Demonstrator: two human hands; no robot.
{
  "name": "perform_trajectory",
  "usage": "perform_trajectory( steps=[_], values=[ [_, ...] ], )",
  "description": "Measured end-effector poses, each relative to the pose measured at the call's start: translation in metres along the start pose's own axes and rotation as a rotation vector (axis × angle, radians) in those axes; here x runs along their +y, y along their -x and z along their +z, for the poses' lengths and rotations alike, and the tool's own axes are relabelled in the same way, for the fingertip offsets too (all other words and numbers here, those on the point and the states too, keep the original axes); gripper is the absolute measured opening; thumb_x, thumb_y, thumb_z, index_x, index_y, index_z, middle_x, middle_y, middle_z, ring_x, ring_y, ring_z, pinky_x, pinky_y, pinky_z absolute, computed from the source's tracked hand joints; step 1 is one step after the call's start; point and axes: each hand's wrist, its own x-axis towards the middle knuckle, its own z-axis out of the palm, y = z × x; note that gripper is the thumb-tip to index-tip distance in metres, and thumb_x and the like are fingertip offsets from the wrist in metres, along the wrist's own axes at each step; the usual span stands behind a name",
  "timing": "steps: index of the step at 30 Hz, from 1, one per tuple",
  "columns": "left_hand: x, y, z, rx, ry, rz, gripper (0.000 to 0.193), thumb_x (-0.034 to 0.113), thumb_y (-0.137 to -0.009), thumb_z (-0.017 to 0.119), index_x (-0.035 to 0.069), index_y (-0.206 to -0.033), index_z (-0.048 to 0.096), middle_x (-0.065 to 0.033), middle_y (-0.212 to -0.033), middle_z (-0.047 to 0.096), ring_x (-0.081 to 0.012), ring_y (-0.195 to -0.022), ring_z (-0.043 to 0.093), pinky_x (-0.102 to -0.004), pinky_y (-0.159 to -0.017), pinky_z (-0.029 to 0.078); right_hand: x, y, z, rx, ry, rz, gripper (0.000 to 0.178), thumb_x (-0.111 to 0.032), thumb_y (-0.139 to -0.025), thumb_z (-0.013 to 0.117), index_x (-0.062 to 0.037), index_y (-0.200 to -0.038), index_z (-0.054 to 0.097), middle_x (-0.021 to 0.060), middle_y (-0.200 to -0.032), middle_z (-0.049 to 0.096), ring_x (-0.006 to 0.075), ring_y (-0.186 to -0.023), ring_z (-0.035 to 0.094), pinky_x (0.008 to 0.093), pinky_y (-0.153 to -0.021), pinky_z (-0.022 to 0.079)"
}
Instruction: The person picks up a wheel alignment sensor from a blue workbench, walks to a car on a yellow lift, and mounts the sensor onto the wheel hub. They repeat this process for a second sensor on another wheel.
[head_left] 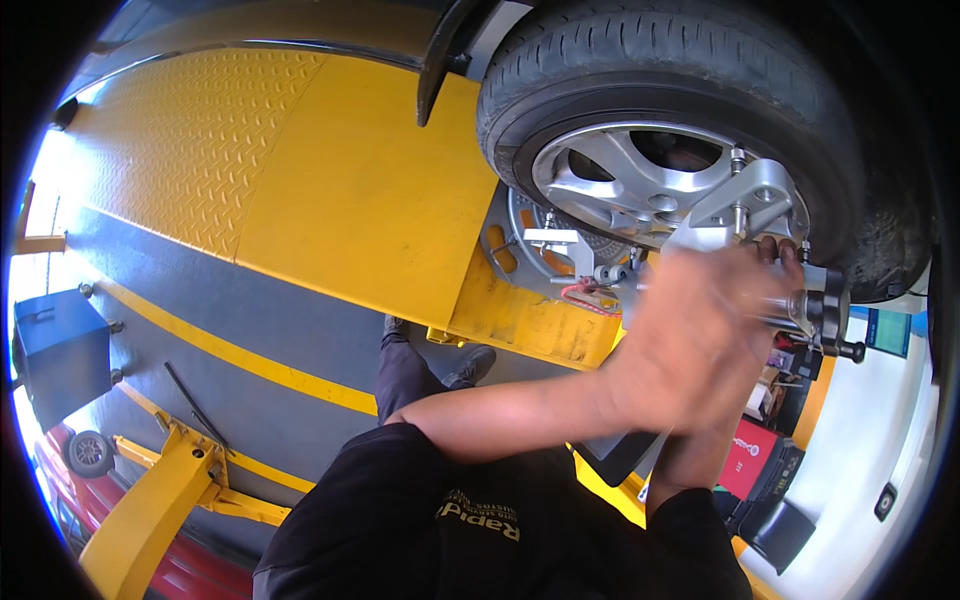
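A silver metal wheel clamp (765, 192) sits against the alloy rim (610, 165) of a car wheel with a black tyre (640, 60). My left hand (675, 345) reaches across in front of the clamp, smeared by motion, so its fingers cannot be made out. Behind it, mostly covered, my right hand (785, 252) has its curled fingertips showing over the clamp's body. A black knob (832, 310) sticks out at the clamp's right end. Left of my hands, a small white-topped bracket (553, 238) and a red cord (588, 293) show below the rim.
A yellow lift ramp (370, 190) with a round turntable plate (535, 235) runs under the wheel. Yellow lift arms (150, 510), a blue cabinet (62, 350) and a red car (190, 560) are at left. A red case (748, 455) and a screen (888, 331) stand at right.
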Motion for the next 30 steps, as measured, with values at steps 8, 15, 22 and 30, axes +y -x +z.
perform_trajectory(
  steps=[8,15,22,30],
  values=[
    [0.098,-0.087,0.07,-0.766,-0.832,0.105,0.048,0.051,-0.087,0.073,0.005,-0.099,0.08,-0.0138,-0.108,0.072,-0.0323,-0.103,0.064,-0.0402,-0.082,0.055,-0.003,0.028,-0.01,0.089,-0.023,-0.186,0.011,-0.017,-0.096,0.065,-0.0105,-0.102,0.059,0.0024,-0.087,0.056,0.0151,-0.085,0.061,0.0323,-0.078,0.054],
    [0.124,-0.142,0.122,-1.436,-1.328,-0.045,0.049,0.036,-0.089,0.078,0.009,-0.129,0.072,-0.0162,-0.129,0.072,-0.0312,-0.119,0.069,-0.045,-0.099,0.054,0.033,0.001,0.011,0.192,-0.106,-0.343,0.018,-0.013,-0.097,0.064,-0.005,-0.112,0.065,0.0051,-0.094,0.067,0.0176,-0.088,0.068,0.0325,-0.076,0.057],
    [0.104,-0.149,0.092,-1.575,-0.962,0.222,0.064,0.009,-0.085,0.075,0.02,-0.145,0.057,-0.0095,-0.145,0.06,-0.0321,-0.14,0.053,-0.0476,-0.113,0.044,0.034,-0.011,0.014,0.097,-0.006,-0.252,0.034,-0.014,-0.078,0.086,0.0049,-0.1,0.069,0.0139,-0.089,0.075,0.021,-0.071,0.071,0.0359,-0.068,0.057],
    [0.126,-0.138,0.153,-1.07,-1.736,-0.476,0.08,0.066,-0.093,0.063,0.006,-0.146,0.059,-0.0251,-0.139,0.062,-0.0349,-0.112,0.07,-0.0464,-0.096,0.053,0.018,0.004,0.021,0.21,-0.072,-0.285,0.063,-0.018,-0.07,0.09,0.0069,-0.121,0.065,0.0229,-0.102,0.075,0.0316,-0.093,0.074,0.0388,-0.089,0.056]
  ],
)
